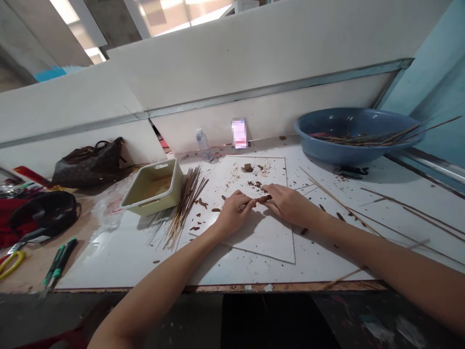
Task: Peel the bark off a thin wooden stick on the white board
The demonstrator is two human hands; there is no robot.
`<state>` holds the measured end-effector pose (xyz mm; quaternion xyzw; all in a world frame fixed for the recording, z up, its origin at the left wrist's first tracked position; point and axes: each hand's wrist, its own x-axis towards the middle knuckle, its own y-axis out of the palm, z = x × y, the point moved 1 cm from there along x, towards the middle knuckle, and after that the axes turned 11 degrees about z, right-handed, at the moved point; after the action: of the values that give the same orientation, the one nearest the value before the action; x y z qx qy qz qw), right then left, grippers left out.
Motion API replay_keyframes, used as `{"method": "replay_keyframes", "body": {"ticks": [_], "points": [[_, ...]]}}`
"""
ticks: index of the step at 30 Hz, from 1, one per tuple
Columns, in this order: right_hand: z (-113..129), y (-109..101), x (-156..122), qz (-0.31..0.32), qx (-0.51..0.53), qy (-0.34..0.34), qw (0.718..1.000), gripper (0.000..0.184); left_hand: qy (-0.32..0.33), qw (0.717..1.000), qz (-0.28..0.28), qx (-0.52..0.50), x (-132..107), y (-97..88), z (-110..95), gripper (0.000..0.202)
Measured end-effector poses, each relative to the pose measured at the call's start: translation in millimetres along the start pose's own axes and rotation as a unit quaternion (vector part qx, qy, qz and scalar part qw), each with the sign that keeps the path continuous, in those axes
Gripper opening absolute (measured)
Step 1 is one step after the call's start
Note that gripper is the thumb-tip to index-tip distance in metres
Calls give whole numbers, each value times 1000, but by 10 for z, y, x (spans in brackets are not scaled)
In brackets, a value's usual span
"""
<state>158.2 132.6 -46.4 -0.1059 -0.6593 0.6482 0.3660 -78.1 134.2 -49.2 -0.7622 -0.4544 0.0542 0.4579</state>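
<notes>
My left hand (234, 211) and my right hand (285, 201) meet over a white board (261, 237) on the table. Both have fingers curled, pinching a small brown lump of paste (264, 198) on a thin stick between them. The left fingers grip the stick end; the right fingers press on the lump. More brown lumps and crumbs (250, 168) lie farther back on the board. A bundle of thin brown sticks (183, 206) lies fanned out to the left of my left hand.
A cream tray (154, 186) sits left of the sticks. A blue basin (348, 135) with sticks stands at back right. Loose long sticks (399, 213) lie on the right. A small bottle (202, 143), a dark bag (89, 162), scissors (10, 261) and green pens (60, 261) are around.
</notes>
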Motion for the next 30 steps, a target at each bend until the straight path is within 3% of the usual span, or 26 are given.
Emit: {"method": "replay_keyframes", "body": {"ticks": [4,8,12,19,24,30], "points": [[-74,-20,-40,-6,39,-53,998,24,-14,1000,-1,-22,10,-35,-26,37],[-6,-57,-15,-20,92,-52,994,28,-13,1000,7,-26,14,-53,-43,36],[63,-49,20,16,122,-51,991,27,23,999,32,-19,20,-44,-66,37],[67,23,11,90,24,-54,994,22,59,995,80,-2,21,-32,-115,38],[55,39,1,115,-60,-65,989,22,31,998,60,-10,10,-46,-135,33],[-15,5,-9,113,-80,-40,990,32,-5,1000,29,-10,28,-123,-109,28]]}}
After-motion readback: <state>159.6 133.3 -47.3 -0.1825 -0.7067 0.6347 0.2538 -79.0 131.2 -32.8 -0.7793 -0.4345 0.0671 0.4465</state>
